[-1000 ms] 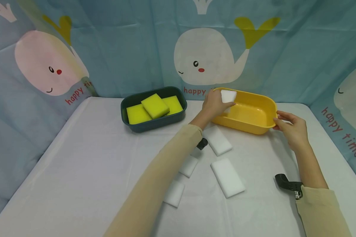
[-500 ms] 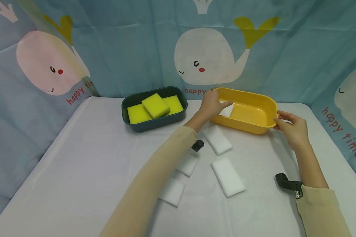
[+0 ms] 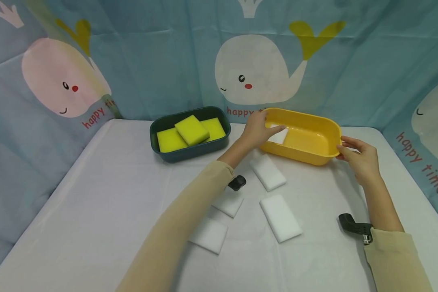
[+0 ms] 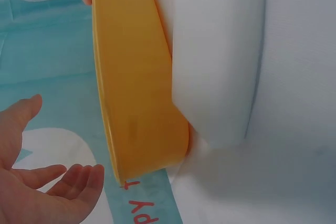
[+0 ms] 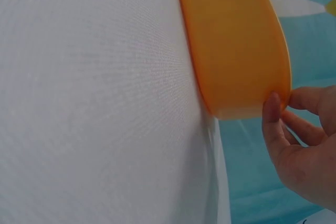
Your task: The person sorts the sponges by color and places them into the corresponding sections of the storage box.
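Whale-print cloth (image 3: 160, 61) backs the yellow tray (image 3: 314, 140), likely light, stiff, best rim-held: right hand (image 3: 362, 159) pinches there, left hand (image 3: 257, 130) spread.

Left hand (image 3: 256, 129) loose, thumb (image 4: 23, 113) spread; right hand (image 3: 363, 159) pinching; both arms (image 3: 177, 227) extended forward.

Your yellow bin (image 3: 295, 155) — oblong, round-cornered, open-topped — stands upright, right of centre in the head view. Inside, at its left end, you have a flat white block (image 3: 279, 137), partly hidden.
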`<act>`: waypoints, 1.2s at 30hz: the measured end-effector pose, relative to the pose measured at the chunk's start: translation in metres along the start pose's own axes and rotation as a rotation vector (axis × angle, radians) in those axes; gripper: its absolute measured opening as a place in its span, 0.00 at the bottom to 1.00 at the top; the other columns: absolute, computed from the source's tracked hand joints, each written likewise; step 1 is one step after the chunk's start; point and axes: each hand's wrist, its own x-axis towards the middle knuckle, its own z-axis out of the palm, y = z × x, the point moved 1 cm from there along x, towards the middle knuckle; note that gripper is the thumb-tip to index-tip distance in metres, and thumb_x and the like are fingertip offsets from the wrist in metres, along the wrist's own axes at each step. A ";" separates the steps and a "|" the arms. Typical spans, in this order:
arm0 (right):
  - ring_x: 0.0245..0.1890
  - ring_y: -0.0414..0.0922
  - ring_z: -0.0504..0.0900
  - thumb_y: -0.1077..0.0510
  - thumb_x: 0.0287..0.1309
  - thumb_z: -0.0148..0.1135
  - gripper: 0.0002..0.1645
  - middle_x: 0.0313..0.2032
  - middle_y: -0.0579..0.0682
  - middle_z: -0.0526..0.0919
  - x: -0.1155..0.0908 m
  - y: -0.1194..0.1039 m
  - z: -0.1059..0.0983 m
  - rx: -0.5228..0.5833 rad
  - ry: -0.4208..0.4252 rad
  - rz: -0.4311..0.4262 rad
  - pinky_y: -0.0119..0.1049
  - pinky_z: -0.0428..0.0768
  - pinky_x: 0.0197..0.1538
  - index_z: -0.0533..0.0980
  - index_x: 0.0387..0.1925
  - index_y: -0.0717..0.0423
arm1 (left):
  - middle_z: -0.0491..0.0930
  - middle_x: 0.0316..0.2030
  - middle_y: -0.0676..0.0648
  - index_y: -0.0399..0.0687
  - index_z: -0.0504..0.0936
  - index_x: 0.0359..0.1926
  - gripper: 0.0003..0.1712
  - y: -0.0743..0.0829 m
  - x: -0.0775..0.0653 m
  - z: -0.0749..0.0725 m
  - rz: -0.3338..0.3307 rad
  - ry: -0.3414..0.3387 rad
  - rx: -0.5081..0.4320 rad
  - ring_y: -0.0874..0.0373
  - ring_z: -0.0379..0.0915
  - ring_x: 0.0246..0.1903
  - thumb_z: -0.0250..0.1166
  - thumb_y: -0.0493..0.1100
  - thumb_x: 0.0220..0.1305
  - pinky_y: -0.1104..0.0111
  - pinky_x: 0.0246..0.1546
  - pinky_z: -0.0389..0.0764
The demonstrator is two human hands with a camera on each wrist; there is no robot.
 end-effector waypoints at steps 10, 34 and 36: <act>0.32 0.24 0.79 0.56 0.79 0.57 0.35 0.45 0.33 0.70 -0.001 -0.001 0.001 -0.017 0.003 0.005 0.16 0.81 0.40 0.62 0.79 0.64 | 0.75 0.69 0.39 0.38 0.69 0.76 0.40 -0.007 -0.018 -0.012 0.021 0.008 -0.010 0.48 0.71 0.67 0.70 0.53 0.73 0.60 0.70 0.75; 0.31 0.24 0.80 0.56 0.79 0.57 0.35 0.45 0.32 0.70 0.000 0.000 0.001 -0.019 0.000 0.020 0.16 0.82 0.41 0.62 0.79 0.63 | 0.75 0.67 0.38 0.40 0.70 0.76 0.36 -0.032 -0.070 -0.051 0.067 -0.011 -0.015 0.43 0.73 0.63 0.69 0.49 0.74 0.59 0.64 0.80; 0.31 0.24 0.80 0.56 0.78 0.57 0.35 0.44 0.32 0.70 0.000 0.000 0.001 -0.012 0.000 0.015 0.16 0.82 0.41 0.62 0.79 0.64 | 0.75 0.66 0.38 0.39 0.71 0.75 0.35 -0.034 -0.077 -0.056 0.076 -0.008 -0.011 0.44 0.74 0.63 0.69 0.48 0.74 0.59 0.64 0.80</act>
